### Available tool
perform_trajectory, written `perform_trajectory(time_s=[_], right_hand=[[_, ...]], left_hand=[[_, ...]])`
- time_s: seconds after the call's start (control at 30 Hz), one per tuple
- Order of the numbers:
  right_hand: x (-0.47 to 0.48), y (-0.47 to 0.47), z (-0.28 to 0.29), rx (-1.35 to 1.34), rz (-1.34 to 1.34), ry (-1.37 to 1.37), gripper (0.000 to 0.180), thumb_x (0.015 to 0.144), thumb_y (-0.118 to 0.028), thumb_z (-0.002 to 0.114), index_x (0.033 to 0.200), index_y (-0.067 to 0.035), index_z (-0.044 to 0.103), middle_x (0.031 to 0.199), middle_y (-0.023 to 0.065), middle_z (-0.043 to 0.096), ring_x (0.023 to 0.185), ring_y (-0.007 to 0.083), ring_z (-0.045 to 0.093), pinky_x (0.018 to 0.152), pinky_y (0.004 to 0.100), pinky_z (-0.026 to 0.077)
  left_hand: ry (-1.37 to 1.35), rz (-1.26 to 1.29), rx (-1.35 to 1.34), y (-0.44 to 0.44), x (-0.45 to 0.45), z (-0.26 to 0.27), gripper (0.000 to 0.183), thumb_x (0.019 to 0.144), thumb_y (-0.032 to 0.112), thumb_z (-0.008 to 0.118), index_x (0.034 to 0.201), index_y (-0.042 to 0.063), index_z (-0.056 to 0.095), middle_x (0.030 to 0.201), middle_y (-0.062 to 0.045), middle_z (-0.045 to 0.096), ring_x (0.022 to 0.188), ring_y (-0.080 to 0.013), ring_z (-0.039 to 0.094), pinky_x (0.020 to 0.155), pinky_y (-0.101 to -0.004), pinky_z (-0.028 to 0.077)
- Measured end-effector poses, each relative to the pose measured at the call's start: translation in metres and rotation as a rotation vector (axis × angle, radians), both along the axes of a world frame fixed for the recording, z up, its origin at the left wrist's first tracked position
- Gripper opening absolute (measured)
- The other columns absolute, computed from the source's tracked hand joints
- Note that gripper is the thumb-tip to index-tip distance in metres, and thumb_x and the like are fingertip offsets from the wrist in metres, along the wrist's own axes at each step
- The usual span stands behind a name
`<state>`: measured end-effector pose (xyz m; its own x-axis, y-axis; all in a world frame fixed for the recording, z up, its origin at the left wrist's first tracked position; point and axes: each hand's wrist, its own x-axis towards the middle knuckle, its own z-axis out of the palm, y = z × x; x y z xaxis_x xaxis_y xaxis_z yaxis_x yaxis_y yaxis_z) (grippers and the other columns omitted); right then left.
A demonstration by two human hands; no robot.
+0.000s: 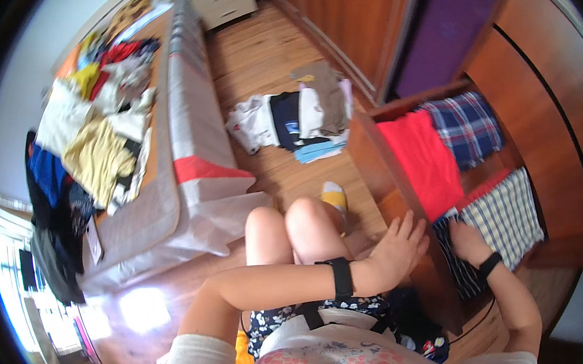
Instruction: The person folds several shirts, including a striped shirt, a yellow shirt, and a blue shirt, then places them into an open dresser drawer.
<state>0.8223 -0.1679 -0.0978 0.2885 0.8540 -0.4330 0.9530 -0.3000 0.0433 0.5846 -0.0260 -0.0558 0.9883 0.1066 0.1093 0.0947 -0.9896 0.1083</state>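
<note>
An open wooden drawer point(384, 159) holds folded clothes. My left hand point(399, 248) rests against the drawer's front panel with its fingers apart, gripping nothing. Inside the drawer, my right hand point(468, 241) lies on the clothes, its fingers partly hidden, between a black-and-white striped garment point(458, 264) and a checked cloth garment point(507, 216). Whether it grips any fabric cannot be told. Beyond it lie a red garment point(423, 162) and a navy plaid garment point(465, 127).
Folded clothes point(297, 120) lie on the wood floor ahead. At left, a bed point(171, 187) carries a heap of clothes point(99, 149) and a phone point(94, 241). A nightstand point(224, 2) stands at the back. Dark clothes point(417, 318) lie beside the drawer. A thin cable point(477, 323) hangs nearby.
</note>
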Motion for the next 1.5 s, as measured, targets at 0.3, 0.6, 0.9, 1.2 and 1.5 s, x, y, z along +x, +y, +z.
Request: perform_trajectory(time_s=[0.3, 0.6, 0.9, 1.2, 1.5], right_hand=[[-0.037, -0.01, 0.151, -0.229, -0.277, 0.485, 0.039, 0.074, -0.012, 0.076, 0.11, -0.003, 0.062, 0.089, 0.0131, 0.068, 0.082, 0.0191, 0.066, 0.071, 0.0331, 0.053], [-0.15, -0.088, 0.083, -0.18, -0.618, 1.047, 0.041, 0.092, -0.009, 0.057, 0.131, -0.004, 0.045, 0.112, 0.0124, 0.06, 0.1, 0.0225, 0.058, 0.087, 0.032, 0.048], [-0.122, -0.086, -0.028, 0.14, -0.74, 0.56, 0.052, 0.088, -0.02, 0.067, 0.131, -0.001, 0.043, 0.117, 0.0194, 0.058, 0.106, 0.0247, 0.056, 0.093, 0.0337, 0.044], [-0.146, -0.048, 0.025, 0.188, -0.676, 0.606, 0.042, 0.092, -0.02, 0.062, 0.126, 0.001, 0.05, 0.117, 0.016, 0.061, 0.11, 0.0252, 0.057, 0.096, 0.0336, 0.043], [-0.196, 0.055, 0.085, 0.301, -0.351, 1.005, 0.03, 0.099, -0.01, 0.05, 0.125, 0.003, 0.052, 0.116, 0.014, 0.063, 0.11, 0.0214, 0.058, 0.097, 0.0299, 0.043]], left_hand=[[0.0, 0.22, -0.268, 0.085, -0.112, 0.002, 0.06, 0.081, 0.032, 0.068, 0.132, 0.006, 0.051, 0.142, -0.015, 0.041, 0.136, -0.0346, 0.031, 0.11, -0.0574, 0.022], [-0.376, 0.897, -0.236, 0.189, -0.267, 0.004, 0.059, 0.081, 0.024, 0.07, 0.134, 0.012, 0.046, 0.144, -0.012, 0.039, 0.138, -0.0364, 0.029, 0.108, -0.0628, 0.02], [-0.736, 1.603, 0.146, 0.303, -0.45, 0.015, 0.077, 0.077, 0.035, 0.076, 0.133, -0.004, 0.04, 0.134, -0.029, 0.042, 0.121, -0.0407, 0.044, 0.102, -0.0478, 0.037], [-1.25, 1.801, -0.649, 0.397, -0.555, 0.001, 0.06, 0.071, 0.028, 0.082, 0.112, -0.008, 0.058, 0.11, -0.02, 0.063, 0.095, -0.0327, 0.064, 0.079, -0.0408, 0.053], [-1.393, 1.333, -1.126, 0.381, -0.519, 0.061, 0.031, 0.078, 0.009, 0.07, 0.104, -0.005, 0.062, 0.093, -0.012, 0.068, 0.076, -0.0235, 0.068, 0.068, -0.0362, 0.056]])
